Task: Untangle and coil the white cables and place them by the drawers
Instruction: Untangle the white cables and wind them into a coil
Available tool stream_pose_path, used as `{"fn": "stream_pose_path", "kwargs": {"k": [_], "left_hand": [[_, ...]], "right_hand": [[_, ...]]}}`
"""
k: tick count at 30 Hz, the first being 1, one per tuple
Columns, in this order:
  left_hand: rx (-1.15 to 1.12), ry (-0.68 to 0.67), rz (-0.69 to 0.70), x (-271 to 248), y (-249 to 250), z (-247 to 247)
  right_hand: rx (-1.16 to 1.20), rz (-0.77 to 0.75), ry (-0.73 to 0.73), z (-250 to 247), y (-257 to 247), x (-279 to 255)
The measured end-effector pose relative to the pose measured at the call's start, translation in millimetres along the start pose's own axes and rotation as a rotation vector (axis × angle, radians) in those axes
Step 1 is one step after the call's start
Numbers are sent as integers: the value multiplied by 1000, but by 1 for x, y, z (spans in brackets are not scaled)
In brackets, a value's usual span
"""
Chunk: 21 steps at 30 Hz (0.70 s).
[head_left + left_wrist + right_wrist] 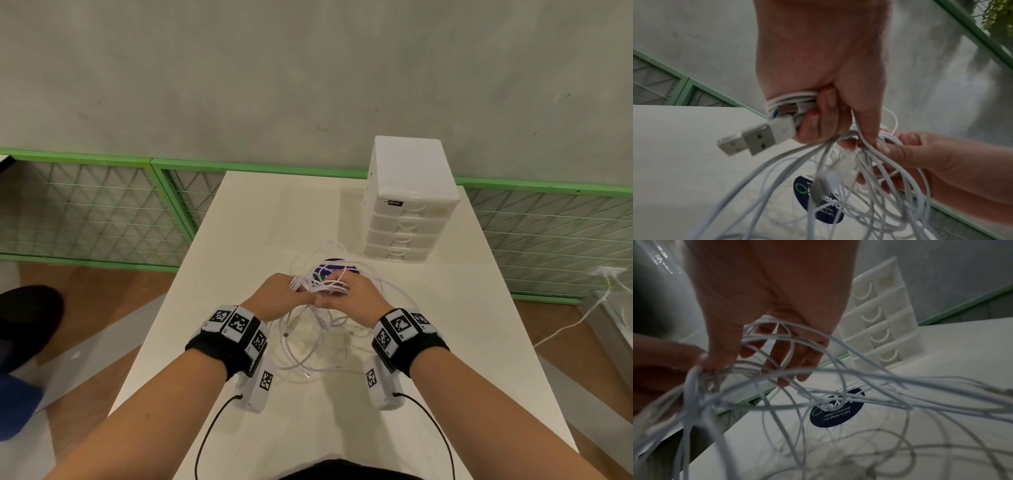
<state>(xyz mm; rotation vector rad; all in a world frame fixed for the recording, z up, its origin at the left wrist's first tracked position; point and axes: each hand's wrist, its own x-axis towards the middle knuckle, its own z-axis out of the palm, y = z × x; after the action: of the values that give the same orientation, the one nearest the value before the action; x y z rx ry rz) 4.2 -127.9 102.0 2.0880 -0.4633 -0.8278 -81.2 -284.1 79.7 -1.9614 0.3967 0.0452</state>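
1. White laminate table [445, 342] carries everything we need, running away from us toward twelve o'clock.
2. At about one o'clock on it stands the white drawer unit [407, 205], four drawers high, where the coils must finish.
3. Between us and the drawers we hold the white cables [308, 342] lifted over the table's middle; their loose loops hang down and pool on the surface at six o'clock of our hands.
4. A round dark sticker [836, 408] lies flat on the table under the tangle, just at seven o'clock of the drawers.
5. Our left hand [818, 73] has its fingers curled tight round a bundle of strands, with two USB plugs [756, 138] poking out at nine o'clock.
6. Our right hand [766, 305] has its fingers threaded through several loops, spread and only lightly bent; whether its thumb pinches a strand is too blurred to tell.
7. To do this step well, we think we should keep the left grip firm on the plug ends, let the right fingers draw one strand free at a time, and avoid yanking, which would likely tighten the knots.
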Motion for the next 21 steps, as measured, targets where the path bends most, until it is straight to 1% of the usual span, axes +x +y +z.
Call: {"fn": "stream_pose_path", "kwargs": {"k": [2, 5, 8, 10, 12, 14, 18, 20, 21], "left_hand": [[27, -22, -37, 0, -2, 0], [108, -26, -60, -2, 0, -1], [167, 30, -89, -2, 3, -2], [213, 54, -103, -2, 4, -3], [237, 46, -98, -2, 4, -4], [219, 27, -88, -1, 2, -4], [170, 30, -102, 0, 2, -5], [169, 26, -117, -1, 1, -6], [166, 23, -127, -1, 1, -6]], "right_hand": [[-78, -30, 1, -1, -2, 0], [-167, -23, 39, -3, 1, -1], [-269, -14, 80, -7, 0, -3], [-325, -16, 71, -8, -3, -4], [-324, -17, 29, -8, -3, -3], [-291, -18, 30, -8, 1, -1], [-332, -11, 199, -7, 6, 1], [-350, -11, 252, -6, 3, 0], [-337, -38, 277, -6, 1, -1]]}}
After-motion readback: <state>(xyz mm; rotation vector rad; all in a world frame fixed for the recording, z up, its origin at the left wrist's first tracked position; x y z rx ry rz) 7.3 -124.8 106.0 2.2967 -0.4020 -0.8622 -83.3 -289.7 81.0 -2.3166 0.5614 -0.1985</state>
